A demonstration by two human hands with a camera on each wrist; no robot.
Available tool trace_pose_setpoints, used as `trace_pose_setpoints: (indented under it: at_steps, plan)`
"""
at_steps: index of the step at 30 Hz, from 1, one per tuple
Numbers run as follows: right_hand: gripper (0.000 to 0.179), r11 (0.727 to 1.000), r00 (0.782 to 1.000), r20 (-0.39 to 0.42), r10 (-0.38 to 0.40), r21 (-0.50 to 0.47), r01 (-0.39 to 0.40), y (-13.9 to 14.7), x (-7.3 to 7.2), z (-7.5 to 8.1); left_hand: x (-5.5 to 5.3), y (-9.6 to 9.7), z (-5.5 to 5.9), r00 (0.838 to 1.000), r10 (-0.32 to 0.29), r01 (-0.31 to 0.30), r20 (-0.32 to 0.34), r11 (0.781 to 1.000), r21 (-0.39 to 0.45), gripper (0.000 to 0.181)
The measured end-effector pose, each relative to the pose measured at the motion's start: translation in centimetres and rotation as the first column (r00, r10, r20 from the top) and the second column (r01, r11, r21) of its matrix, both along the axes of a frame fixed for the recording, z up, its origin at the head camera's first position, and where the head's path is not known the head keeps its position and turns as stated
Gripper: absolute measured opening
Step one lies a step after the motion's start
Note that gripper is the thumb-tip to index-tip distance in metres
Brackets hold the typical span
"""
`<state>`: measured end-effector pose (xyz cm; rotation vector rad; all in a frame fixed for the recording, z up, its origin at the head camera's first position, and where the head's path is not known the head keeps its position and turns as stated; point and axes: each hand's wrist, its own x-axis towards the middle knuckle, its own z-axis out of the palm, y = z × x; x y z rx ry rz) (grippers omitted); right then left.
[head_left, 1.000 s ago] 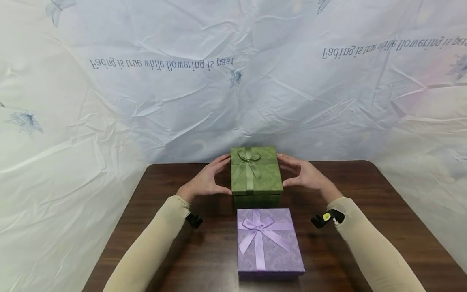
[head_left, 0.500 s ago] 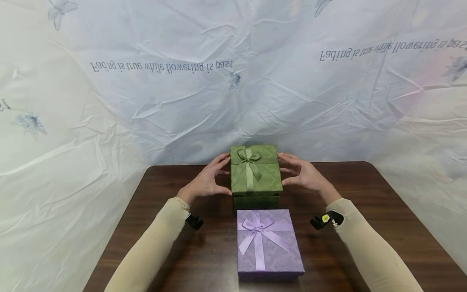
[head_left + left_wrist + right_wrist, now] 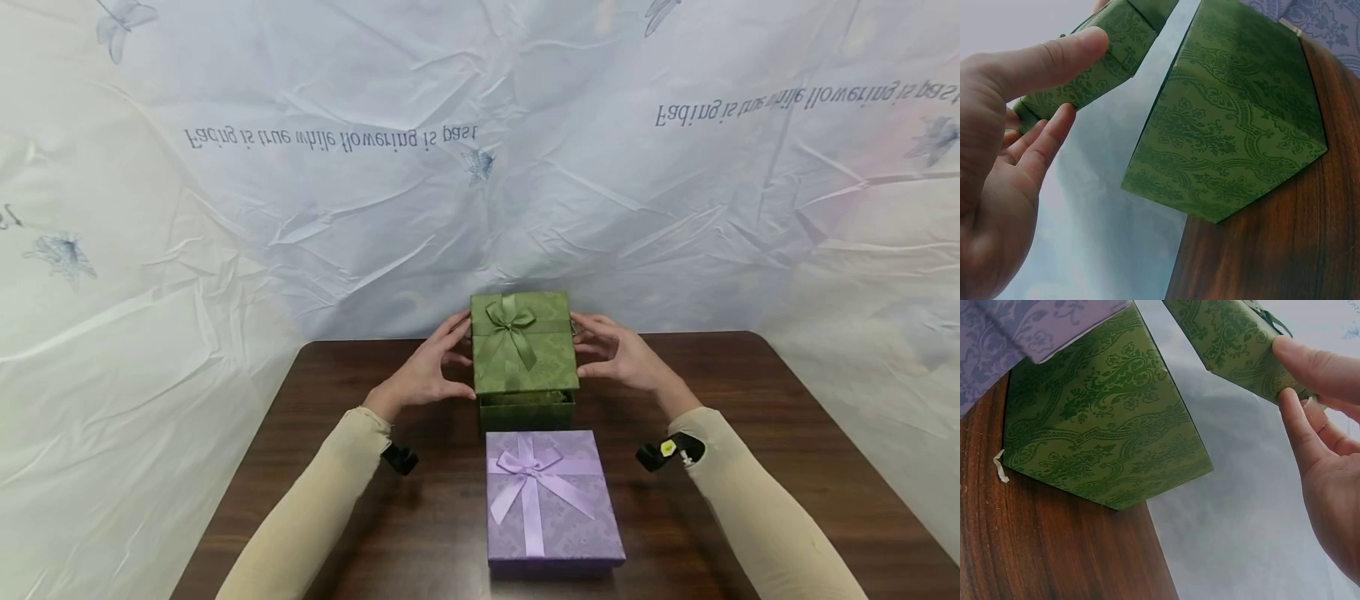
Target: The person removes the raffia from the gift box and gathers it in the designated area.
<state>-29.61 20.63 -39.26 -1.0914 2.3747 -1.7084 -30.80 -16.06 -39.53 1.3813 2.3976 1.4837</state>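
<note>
A green patterned gift box lid (image 3: 547,354) with a green ribbon bow is held up between both hands. My left hand (image 3: 423,371) grips its left side, thumb near the front corner. On the opposite side my right hand (image 3: 626,360) pinches the lid's edge between thumb and fingers. Below stands the green box base (image 3: 527,414), its front wall and part of its opening showing under the lid. Both wrist views show a gap between the lid (image 3: 1107,62) and the base (image 3: 1104,419).
A lidded purple gift box (image 3: 555,533) with a lilac ribbon bow sits just in front of the green base on the dark wooden table (image 3: 360,517). Behind the table hangs a pale printed sheet (image 3: 360,208). A small pale scrap (image 3: 1000,465) lies by the base's corner.
The green lid has risen off the base, carried by both hands and shifted slightly back. A gap has opened at the front. The purple box stays in place.
</note>
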Motion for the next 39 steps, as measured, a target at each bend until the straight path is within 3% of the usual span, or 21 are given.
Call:
trace_pose_setpoints:
  at_steps: [7,14,19,22,29,33,39]
  plan:
    - [0.088,1.000,0.999,0.051,-0.016,-0.001,0.016,-0.1,0.1,0.2,0.0,0.0,-0.1,1.000,0.018,-0.018,-0.009,1.000,0.023,0.115]
    - [0.086,1.000,0.999,0.035,-0.022,-0.010,0.022,-0.2,-0.1,0.2,0.3,0.3,-0.2,0.999,0.053,-0.053,-0.009,0.998,0.045,0.114]
    - [0.078,0.998,0.999,-0.002,-0.033,-0.045,0.033,-0.4,-0.2,0.1,1.4,0.5,1.1,0.998,0.062,-0.062,-0.015,0.997,0.043,0.109]
    - [0.073,0.996,0.999,0.028,-0.025,-0.091,0.028,-0.5,-0.2,0.2,2.0,0.6,1.9,0.998,0.068,-0.067,-0.014,0.997,0.037,0.104]
    - [0.067,0.980,0.993,0.117,0.016,-0.200,0.007,-0.7,0.2,0.3,2.2,0.6,2.2,0.999,0.038,-0.038,0.009,0.999,0.039,0.101]
    - [0.065,0.954,0.989,0.124,0.080,-0.296,-0.040,-0.8,0.2,0.3,2.2,0.5,2.4,0.999,0.031,-0.032,0.037,0.999,0.038,0.097]
    - [0.058,0.869,0.974,0.080,0.210,-0.472,-0.148,-1.1,-0.1,0.4,2.0,0.2,2.2,0.992,0.038,-0.051,0.124,0.993,0.106,0.089]
